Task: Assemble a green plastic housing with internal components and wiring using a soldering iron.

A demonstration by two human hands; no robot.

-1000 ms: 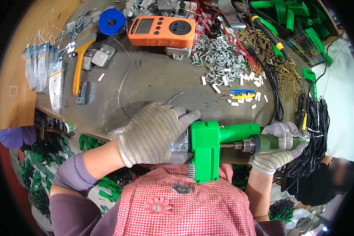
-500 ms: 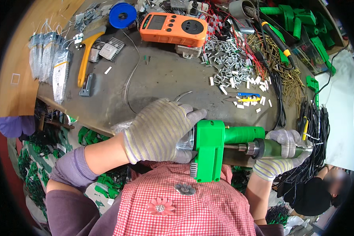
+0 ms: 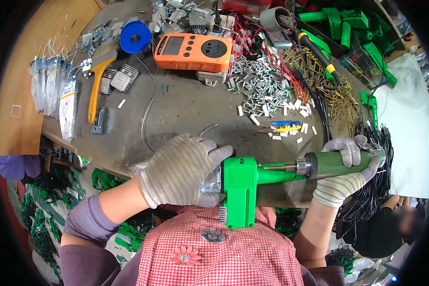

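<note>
My gloved left hand [image 3: 181, 169] is closed around the left end of a green plastic tool housing [image 3: 240, 195], where a clear part shows between the fingers. The housing stands over my apron at the table's front edge, its green handle [image 3: 276, 176] pointing right. In my gloved right hand [image 3: 350, 159] is a dark green power screwdriver [image 3: 321, 164], fingers wrapped round its body. Its bit [image 3: 279, 167] points left at the housing, and the tip looks level with a brass-coloured screw [image 3: 259, 165] at the housing's upper right side. I cannot tell whether they touch.
Behind lie an orange meter [image 3: 193, 52], a blue spool [image 3: 135, 37], a yellow-handled brush [image 3: 95, 88], silver screws [image 3: 260, 81], long brass screws [image 3: 341, 102] and yellow-blue snips [image 3: 286, 127]. A soldering iron [image 3: 317, 51] and black cables [image 3: 367, 176] are at right. Another person [image 3: 381, 231] sits lower right.
The screwdriver has drawn back right and up from the housing, so its bit now sits near the upper screw. My left hand keeps its hold; the whole view has shifted slightly.
</note>
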